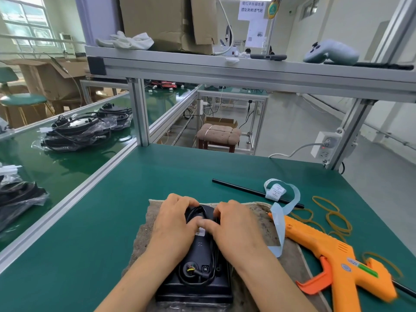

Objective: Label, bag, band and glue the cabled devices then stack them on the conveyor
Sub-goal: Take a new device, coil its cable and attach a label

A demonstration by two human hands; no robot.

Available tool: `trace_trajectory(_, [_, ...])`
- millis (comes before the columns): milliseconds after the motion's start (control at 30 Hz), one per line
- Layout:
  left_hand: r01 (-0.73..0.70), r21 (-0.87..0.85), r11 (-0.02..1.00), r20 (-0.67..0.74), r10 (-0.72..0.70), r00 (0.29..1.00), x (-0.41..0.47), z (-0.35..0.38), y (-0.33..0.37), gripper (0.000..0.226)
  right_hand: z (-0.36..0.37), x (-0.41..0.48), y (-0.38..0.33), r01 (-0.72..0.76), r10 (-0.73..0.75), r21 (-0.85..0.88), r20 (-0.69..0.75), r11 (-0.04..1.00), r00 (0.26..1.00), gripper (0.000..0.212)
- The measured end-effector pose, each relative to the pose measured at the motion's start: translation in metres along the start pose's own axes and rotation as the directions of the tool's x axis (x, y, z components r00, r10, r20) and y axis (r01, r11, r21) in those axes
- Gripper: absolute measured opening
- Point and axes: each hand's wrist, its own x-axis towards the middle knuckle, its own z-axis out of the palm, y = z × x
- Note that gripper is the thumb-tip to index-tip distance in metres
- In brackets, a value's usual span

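A black cabled device (198, 264) lies on a worn grey mat (144, 235) at the near middle of the green table. My left hand (173, 224) curls round its left side and far end, over the black cable. My right hand (236, 224) curls round its right side. Both thumbs press a small white label (201, 232) onto the top of the device. A strip of pale blue label backing (280, 210) with white labels trails off to the right. An orange glue gun (333, 260) lies at the right, among several yellow rubber bands (337, 219).
A black glue stick (247, 190) lies beyond the label strip. On the green conveyor (72, 163) to the left sit bagged cabled devices (76, 131). An aluminium shelf frame (247, 70) spans overhead with a carton, gloves and a controller. A power strip (324, 145) hangs on the right post.
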Motion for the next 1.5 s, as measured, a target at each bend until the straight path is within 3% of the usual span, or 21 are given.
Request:
trace_trajectory(200, [-0.001,-0.159,0.987,-0.028,-0.004,1.000,0.002,0.002,-0.007,0.035,-0.011,0.010,-0.021,0.001,0.020,-0.158,0.133,0.987,0.991,0.021])
trace_trajectory(300, [0.000,-0.160,0.987,-0.028,-0.005,1.000,0.002,0.002,-0.009,0.035,-0.005,0.009,-0.029,-0.046,0.056,-0.068,0.156,0.997,0.986,0.022])
trace_trajectory(367, [-0.017,-0.146,0.989,-0.038,0.011,0.999,0.002,0.003,-0.010,0.038,-0.002,0.009,-0.024,-0.122,0.108,0.082,0.156,0.989,0.982,0.022])
trace_trajectory(400, [-0.026,-0.137,0.990,-0.045,0.020,0.999,0.001,0.002,-0.011,0.038,-0.002,0.010,-0.020,-0.184,0.152,0.194,0.168,0.964,0.974,0.032])
trace_trajectory(467, [-0.042,-0.124,0.991,-0.053,0.036,0.998,0.001,0.002,-0.011,0.036,-0.006,0.013,-0.013,-0.331,0.253,0.403,0.237,0.853,0.938,0.053])
trace_trajectory(533, [-0.056,-0.123,0.991,-0.060,0.049,0.997,0.000,0.002,-0.010,0.034,-0.009,0.015,-0.010,-0.466,0.315,0.581,0.347,0.667,0.884,0.056])
trace_trajectory(600, [-0.085,-0.129,0.988,-0.088,0.074,0.993,-0.001,0.000,-0.008,0.033,-0.011,0.019,-0.013,-0.545,0.290,0.689,0.463,0.477,0.838,0.055])
trace_trajectory(633, [-0.108,-0.119,0.987,-0.097,0.097,0.991,-0.002,0.000,-0.007,0.033,-0.013,0.020,-0.014,-0.558,0.271,0.705,0.488,0.439,0.830,0.056])
trace_trajectory(800, [-0.144,-0.066,0.987,-0.064,0.140,0.988,-0.001,-0.002,-0.004,0.034,-0.007,0.022,-0.010,-0.481,0.247,0.671,0.419,0.564,0.874,0.047])
trace_trajectory(867, [-0.096,-0.075,0.993,-0.066,0.091,0.994,0.000,-0.002,-0.003,0.028,0.001,0.018,-0.006,-0.374,0.235,0.617,0.297,0.693,0.925,0.033])
trace_trajectory(967, [-0.058,-0.054,0.997,-0.057,0.054,0.997,0.003,-0.001,-0.002,0.025,0.008,0.014,-0.003,-0.168,0.153,0.356,0.072,0.919,0.986,0.019])
trace_trajectory(1033, [-0.051,-0.023,0.998,-0.034,0.050,0.998,0.006,-0.002,0.000,0.025,0.012,0.014,-0.001,-0.084,0.086,0.142,-0.005,0.986,0.996,0.021])
trace_trajectory(1133, [-0.070,0.053,0.996,0.019,0.069,0.997,0.014,-0.007,0.004,0.021,0.014,0.018,0.004,-0.025,0.026,0.040,-0.048,0.999,0.999,0.021])
trace_trajectory(1333, [-0.018,0.243,0.970,0.088,-0.004,0.996,0.027,-0.006,0.009,0.026,0.021,0.025,0.014,-0.025,0.009,0.260,0.062,0.965,0.998,0.022])
trace_trajectory(1500, [0.039,0.224,0.974,0.109,-0.065,0.992,0.031,-0.003,0.007,0.024,0.021,0.036,0.014,0.000,-0.016,0.240,0.066,0.971,0.998,0.035])
